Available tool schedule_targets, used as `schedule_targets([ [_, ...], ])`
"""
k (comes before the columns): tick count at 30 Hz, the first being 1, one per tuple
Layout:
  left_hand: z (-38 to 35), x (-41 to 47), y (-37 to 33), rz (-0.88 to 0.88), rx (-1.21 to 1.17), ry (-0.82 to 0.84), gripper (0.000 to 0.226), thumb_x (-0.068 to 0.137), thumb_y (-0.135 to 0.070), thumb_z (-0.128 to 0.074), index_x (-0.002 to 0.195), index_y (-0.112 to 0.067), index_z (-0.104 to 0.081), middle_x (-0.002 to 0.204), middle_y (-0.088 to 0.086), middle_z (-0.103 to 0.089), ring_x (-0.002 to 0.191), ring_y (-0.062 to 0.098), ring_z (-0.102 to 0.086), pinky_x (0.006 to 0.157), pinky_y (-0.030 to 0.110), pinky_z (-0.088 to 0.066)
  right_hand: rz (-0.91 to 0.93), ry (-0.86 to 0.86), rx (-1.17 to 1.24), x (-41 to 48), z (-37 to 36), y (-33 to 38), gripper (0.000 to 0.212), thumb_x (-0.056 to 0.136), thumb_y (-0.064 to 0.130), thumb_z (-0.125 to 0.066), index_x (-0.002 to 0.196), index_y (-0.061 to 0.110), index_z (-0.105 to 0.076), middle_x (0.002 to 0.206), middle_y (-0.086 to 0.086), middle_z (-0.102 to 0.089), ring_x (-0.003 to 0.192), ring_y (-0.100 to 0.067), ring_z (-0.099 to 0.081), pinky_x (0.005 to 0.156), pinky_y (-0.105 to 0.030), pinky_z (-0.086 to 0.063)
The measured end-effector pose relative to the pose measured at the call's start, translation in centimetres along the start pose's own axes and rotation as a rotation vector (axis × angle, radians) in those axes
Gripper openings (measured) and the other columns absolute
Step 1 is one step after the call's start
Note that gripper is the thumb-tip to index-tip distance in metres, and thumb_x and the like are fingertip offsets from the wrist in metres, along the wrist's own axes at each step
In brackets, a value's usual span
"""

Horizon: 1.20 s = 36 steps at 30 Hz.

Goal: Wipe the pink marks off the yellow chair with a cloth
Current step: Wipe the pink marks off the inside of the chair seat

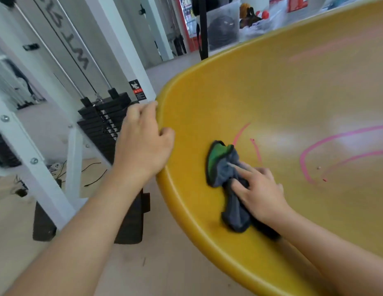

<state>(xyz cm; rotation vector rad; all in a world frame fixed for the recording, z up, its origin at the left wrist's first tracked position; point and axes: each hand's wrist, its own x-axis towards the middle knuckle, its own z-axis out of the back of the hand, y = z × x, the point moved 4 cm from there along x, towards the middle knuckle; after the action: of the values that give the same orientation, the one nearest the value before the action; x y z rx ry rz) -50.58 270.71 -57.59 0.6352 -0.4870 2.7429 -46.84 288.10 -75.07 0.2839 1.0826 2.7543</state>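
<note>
The yellow chair (271, 99) rim is gripped by the left hand (141, 144); the grey-green cloth (226, 167), pinned under the right hand (261, 193), is best pressed flat across the nearby pink marks (255, 149).

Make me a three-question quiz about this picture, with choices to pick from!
1. Where is the left hand?
A. On the floor
B. Gripping the rim of the yellow plastic chair
C. On the cloth

2. What colour are the scribbled marker lines on the seat?
A. Pink
B. Blue
C. Black

3. What is the grey and green cloth doing?
A. Hanging in the air
B. Folded on the floor
C. Pressed on the seat under the right hand

Answers: 1 B, its fingers curl over the chair's edge. 2 A, the loops are bright pink. 3 C, the fingers push the bunched cloth flat against the seat.
</note>
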Motion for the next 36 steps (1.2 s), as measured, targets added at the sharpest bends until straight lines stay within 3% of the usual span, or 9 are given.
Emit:
schedule_targets([
  [4,-1.3,4.5,-1.1,0.003,0.065,0.05,0.043,0.093,-0.029,-0.05,0.132,-0.013,-0.041,0.123,0.011,-0.054,0.106,0.03,-0.054,0.084,0.04,-0.044,-0.257,-0.029,-0.004,2.1,0.1,-2.9,0.056,0.078,0.055,-0.023,0.126,0.043,-0.047,0.147,0.012,-0.043,0.127,-0.031,-0.039,0.094,-0.05,-0.035],
  [9,-0.8,4.1,-0.4,0.076,-0.059,-0.032,0.036,0.094,-0.023,-0.049,0.13,-0.019,-0.051,0.119,0.011,-0.062,0.112,0.035,-0.054,0.089,0.035,-0.043,0.12,-0.09,0.475,6.6,-1.9,12.3,0.063,0.076,0.075,-0.012,0.121,0.05,-0.048,0.141,0.015,-0.046,0.13,-0.027,-0.039,0.099,-0.057,-0.03],
  [12,0.0,3.2,-0.3,0.061,0.036,-0.025,0.038,0.096,-0.021,-0.046,0.134,-0.017,-0.047,0.124,0.013,-0.06,0.113,0.035,-0.053,0.089,0.037,-0.042,0.22,-0.131,0.312,3.9,-1.4,8.7,0.047,0.089,0.064,-0.03,0.132,0.053,-0.044,0.149,0.024,-0.037,0.132,-0.022,-0.037,0.103,-0.049,-0.034],
  [15,0.1,3.3,-0.5,0.023,0.181,-0.019,0.028,0.091,-0.015,-0.044,0.117,-0.014,-0.053,0.096,0.012,-0.063,0.088,0.036,-0.058,0.073,0.042,-0.047,-0.119,-0.097,0.059,1.9,-0.4,-1.8,0.038,0.096,0.049,-0.037,0.133,0.049,-0.046,0.151,0.022,-0.036,0.127,-0.029,-0.035,0.095,-0.045,-0.035],
  [18,0.2,3.6,-1.1,0.036,0.251,-0.052,0.022,0.075,-0.009,-0.043,0.095,-0.01,-0.053,0.076,0.011,-0.057,0.07,0.035,-0.054,0.059,0.036,-0.04,-0.311,-0.119,0.085,3.7,0.0,-2.1,0.04,0.095,0.041,-0.036,0.132,0.039,-0.051,0.149,0.009,-0.039,0.127,-0.033,-0.032,0.093,-0.046,-0.034],
  [24,-0.2,3.2,-1.0,-0.026,0.387,-0.083,0.027,0.084,-0.014,-0.045,0.108,-0.003,-0.048,0.101,0.022,-0.058,0.095,0.044,-0.054,0.071,0.041,-0.037,0.309,-0.182,0.428,6.4,-1.5,11.2,0.048,0.087,0.056,-0.033,0.131,0.044,-0.051,0.139,0.016,-0.049,0.124,-0.027,-0.046,0.094,-0.04,-0.036],
  [28,-1.2,3.0,-1.8,-0.128,0.49,0.057,0.057,0.086,-0.017,-0.049,0.138,-0.002,-0.034,0.148,0.019,-0.03,0.134,0.036,-0.031,0.102,0.047,-0.036,-0.121,-0.111,-0.054,2.7,0.5,-3.5,0.037,0.095,0.048,-0.039,0.13,0.048,-0.051,0.147,0.021,-0.041,0.125,-0.03,-0.038,0.095,-0.045,-0.04],
  [32,-2.3,2.6,-2.9,-0.304,0.676,0.162,0.056,0.087,-0.024,-0.047,0.141,-0.01,-0.038,0.155,0.015,-0.021,0.143,0.037,-0.011,0.117,0.047,-0.012,-0.504,-0.127,0.033,4.4,1.6,-3.9,0.031,0.092,0.037,-0.041,0.117,0.036,-0.06,0.135,-0.001,-0.053,0.127,-0.034,-0.033,0.095,-0.049,-0.034],
  [36,-2.0,2.7,-3.3,-0.354,0.518,0.186,0.042,0.085,-0.024,-0.046,0.125,-0.028,-0.059,0.137,0.002,-0.054,0.13,0.022,-0.042,0.118,0.044,-0.01,0.138,-0.138,0.282,4.8,-2.2,8.1,0.048,0.085,0.05,-0.032,0.125,0.04,-0.057,0.139,0.011,-0.051,0.128,-0.024,-0.045,0.1,-0.04,-0.032],
])
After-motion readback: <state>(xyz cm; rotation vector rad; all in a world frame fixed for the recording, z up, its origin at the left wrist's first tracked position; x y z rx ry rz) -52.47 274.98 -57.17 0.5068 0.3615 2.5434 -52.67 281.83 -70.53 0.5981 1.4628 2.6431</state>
